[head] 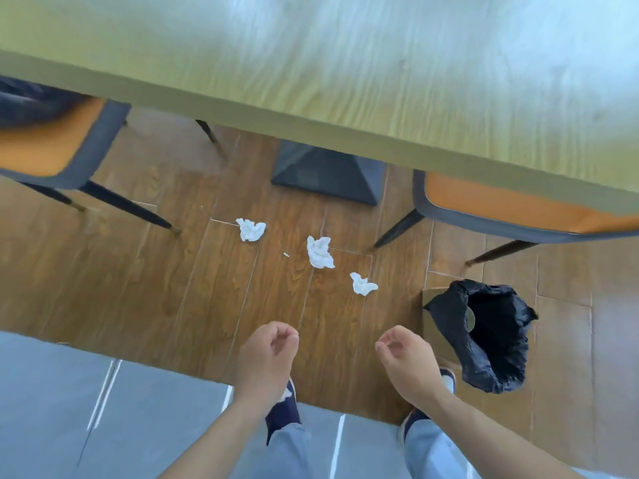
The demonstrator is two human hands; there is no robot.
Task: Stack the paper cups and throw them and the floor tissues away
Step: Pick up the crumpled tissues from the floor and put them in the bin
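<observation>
Floor, near the table edge: 3 crumpled white tissues lying well apart in a loose diagonal row. Far-left tissue (251,229); middle tissue (320,252); near-right tissue (362,284), the closest to the bin. A tiny white scrap (286,254) lies between the first 2.

Bin (491,335): black-lined, standing on the floor at the right, mouth open, just beyond the right hand. A pale round shape shows inside; I cannot tell whether it is a cup.

Paper cups: none in view on the table (345,81) or the floor.

Left hand (268,357): loosely curled, fingertips near the thumb, holding nothing.

Right hand (404,354): same loose curl, also empty.

Both hang above the floor, near the person's shoes, short of the tissues.

Surroundings: 2 orange-seated chairs, one far left (52,146), one right (518,209); dark table base between.

Step in hand, as I judge it: tissue pickup, not yet begun. The next move calls for bending low, pinching each tissue, then carrying them right to the bin
</observation>
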